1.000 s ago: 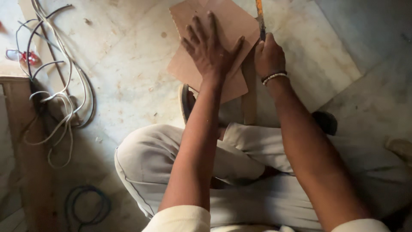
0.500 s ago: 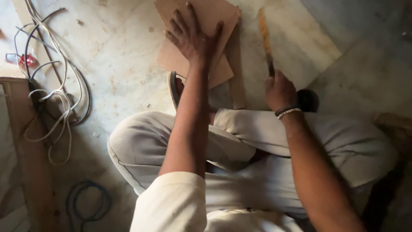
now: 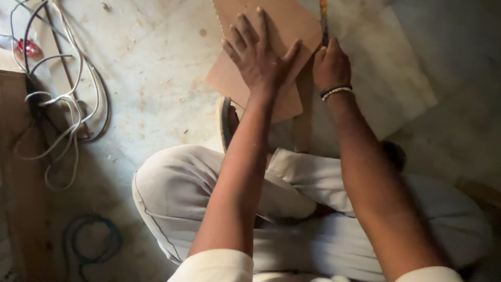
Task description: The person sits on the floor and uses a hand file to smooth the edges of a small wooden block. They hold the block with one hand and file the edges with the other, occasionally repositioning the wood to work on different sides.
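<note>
A thin brown board (image 3: 282, 31), like plywood or hardboard, lies flat on the pale stone floor (image 3: 156, 78) just ahead of the person's folded legs, its far end running out of the top of the view. The left hand (image 3: 261, 57) presses down on it with the palm flat and the fingers (image 3: 245, 31) spread wide, closed around nothing. The board lies directly under this hand and reaches out past it on both sides.

The right hand (image 3: 330, 65) sits just beside the board's right edge, curled into a fist around the handle of a hand saw (image 3: 324, 18). The narrow blade rises from the fist toward the top of the frame, running along the board's right edge; whether the teeth touch the wood cannot be told. A beaded bracelet (image 3: 336, 91) circles the right wrist.

A narrow wooden strip (image 3: 301, 122) lies under the board, pointing back toward the legs. A sandal (image 3: 225, 122) shows at the board's near left edge. The person sits in light trousers (image 3: 177, 193). Well apart to the left, a tangle of white and grey cables (image 3: 62, 104) lies on the floor, and a coil of blue cable (image 3: 91, 243) rests near the lower left.
</note>
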